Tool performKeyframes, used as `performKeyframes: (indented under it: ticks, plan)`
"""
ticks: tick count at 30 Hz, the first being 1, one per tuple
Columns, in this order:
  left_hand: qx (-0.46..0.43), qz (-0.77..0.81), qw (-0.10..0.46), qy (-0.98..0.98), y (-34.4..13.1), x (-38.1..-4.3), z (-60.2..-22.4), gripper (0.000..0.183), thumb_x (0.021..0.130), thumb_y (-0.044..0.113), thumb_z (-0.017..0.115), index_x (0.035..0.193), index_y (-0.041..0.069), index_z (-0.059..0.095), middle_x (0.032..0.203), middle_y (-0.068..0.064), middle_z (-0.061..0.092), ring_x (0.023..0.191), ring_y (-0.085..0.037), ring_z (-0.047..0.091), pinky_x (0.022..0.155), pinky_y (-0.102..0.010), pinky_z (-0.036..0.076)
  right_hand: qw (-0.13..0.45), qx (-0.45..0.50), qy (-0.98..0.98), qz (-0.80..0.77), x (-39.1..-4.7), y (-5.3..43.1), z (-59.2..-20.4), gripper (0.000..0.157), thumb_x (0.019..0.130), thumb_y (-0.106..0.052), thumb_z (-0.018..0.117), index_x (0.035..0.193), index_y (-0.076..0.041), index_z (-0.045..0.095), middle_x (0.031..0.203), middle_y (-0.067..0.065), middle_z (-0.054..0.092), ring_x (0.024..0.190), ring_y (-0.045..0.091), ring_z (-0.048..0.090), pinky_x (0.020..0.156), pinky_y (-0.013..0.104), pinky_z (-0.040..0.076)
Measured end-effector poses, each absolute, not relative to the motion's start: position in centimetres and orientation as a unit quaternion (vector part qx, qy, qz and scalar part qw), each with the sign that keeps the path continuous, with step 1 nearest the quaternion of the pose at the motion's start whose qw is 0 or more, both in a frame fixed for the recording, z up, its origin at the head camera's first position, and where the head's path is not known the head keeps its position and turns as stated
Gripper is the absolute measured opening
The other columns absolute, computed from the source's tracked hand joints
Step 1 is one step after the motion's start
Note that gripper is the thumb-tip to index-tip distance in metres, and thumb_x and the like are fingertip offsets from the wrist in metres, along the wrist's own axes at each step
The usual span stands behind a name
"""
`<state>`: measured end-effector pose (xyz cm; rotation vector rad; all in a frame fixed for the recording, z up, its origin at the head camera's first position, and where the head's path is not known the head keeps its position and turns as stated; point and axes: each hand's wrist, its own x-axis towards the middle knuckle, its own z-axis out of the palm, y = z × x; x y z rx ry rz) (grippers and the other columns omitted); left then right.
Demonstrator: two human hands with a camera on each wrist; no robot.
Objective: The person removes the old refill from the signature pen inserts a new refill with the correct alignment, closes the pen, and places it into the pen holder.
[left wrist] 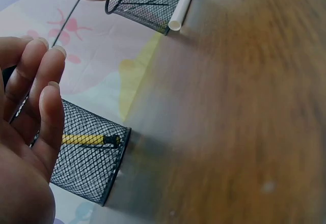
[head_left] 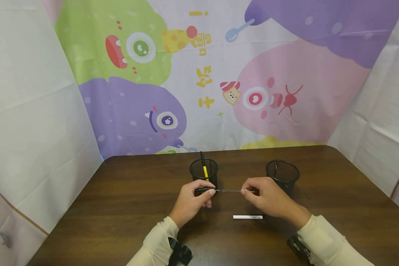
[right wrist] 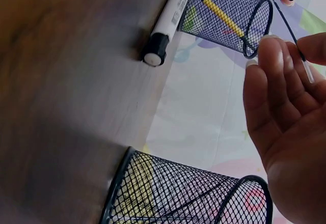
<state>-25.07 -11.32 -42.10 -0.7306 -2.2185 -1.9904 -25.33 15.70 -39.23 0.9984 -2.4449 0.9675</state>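
Near the middle of the table, my left hand (head_left: 190,201) pinches a black pen barrel (head_left: 203,189) between thumb and fingers. My right hand (head_left: 267,195) pinches a thin pen refill (head_left: 231,191), its dark length pointing toward the left hand and its pale translucent end sticking out past the right fingers. The refill's tip is at the barrel's end; whether it is inside cannot be told. In front of the right hand a white marker (head_left: 247,217) with a black end lies on the table.
Behind the left hand stands a black mesh pen cup (head_left: 194,170) with a yellow and black pen (head_left: 204,170) in it. A second mesh cup (head_left: 287,181), behind the right hand, holds thin rods (right wrist: 196,198). A patterned cloth (head_left: 216,129) hangs at the table's back edge.
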Motion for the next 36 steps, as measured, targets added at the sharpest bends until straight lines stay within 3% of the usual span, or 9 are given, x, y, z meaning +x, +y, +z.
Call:
performKeyframes:
  ticks: [8, 15, 19, 27, 36]
  plan:
    - [-0.242, -0.649, 0.038, -0.72, -11.55, -25.0, -41.99, 0.019, 0.096, 0.01, 0.068, 0.113, 0.001, 0.066, 0.083, -0.015, 0.072, 0.064, -0.022, 0.067, 0.062, -0.037, 0.06, 0.106, 0.353, -0.877, 0.309, -25.27, 15.75, -39.1, 0.014, 0.093, -0.011, 0.069, 0.084, -0.022, 0.069, 0.074, -0.018, 0.059, 0.065, 0.001, 0.053, 0.061, 0.024, 0.049]
    - [-0.237, -0.638, 0.027, -0.732, -11.56, -24.96, -42.11, 0.022, 0.098, 0.017, 0.067, 0.114, 0.002, 0.065, 0.086, -0.008, 0.075, 0.063, -0.023, 0.067, 0.063, -0.039, 0.06, 0.069, 0.352, -0.89, 0.281, -25.2, 15.69, -39.15, 0.011, 0.095, -0.016, 0.068, 0.084, -0.019, 0.071, 0.076, -0.02, 0.061, 0.069, -0.001, 0.056, 0.065, 0.025, 0.051]
    - [-0.241, -0.638, 0.025, -0.731, -11.45, -24.93, -42.04, 0.026, 0.099, 0.017, 0.066, 0.115, -0.003, 0.064, 0.087, -0.008, 0.075, 0.063, -0.023, 0.067, 0.063, -0.037, 0.06, 0.054, 0.353, -0.892, 0.277, -25.16, 15.83, -39.18, 0.011, 0.096, -0.018, 0.067, 0.085, -0.019, 0.071, 0.077, -0.019, 0.062, 0.07, 0.0, 0.057, 0.066, 0.026, 0.051]
    - [-0.249, -0.639, 0.022, -0.727, -11.19, -24.91, -42.13, 0.018, 0.097, 0.013, 0.069, 0.109, 0.001, 0.068, 0.082, -0.011, 0.074, 0.061, -0.021, 0.066, 0.062, -0.034, 0.06, 0.032, 0.354, -0.897, 0.264, -25.13, 16.07, -39.25, 0.012, 0.097, -0.019, 0.066, 0.086, -0.02, 0.07, 0.078, -0.019, 0.062, 0.072, -0.001, 0.057, 0.067, 0.027, 0.051]
    - [-0.253, -0.644, 0.023, -0.722, -11.17, -24.88, -42.19, 0.02, 0.096, 0.011, 0.069, 0.109, -0.004, 0.068, 0.077, -0.016, 0.071, 0.062, -0.022, 0.067, 0.061, -0.036, 0.06, 0.03, 0.355, -0.901, 0.246, -25.15, 16.08, -39.28, 0.013, 0.096, -0.018, 0.067, 0.084, -0.022, 0.069, 0.075, -0.02, 0.059, 0.069, 0.0, 0.054, 0.064, 0.026, 0.048]
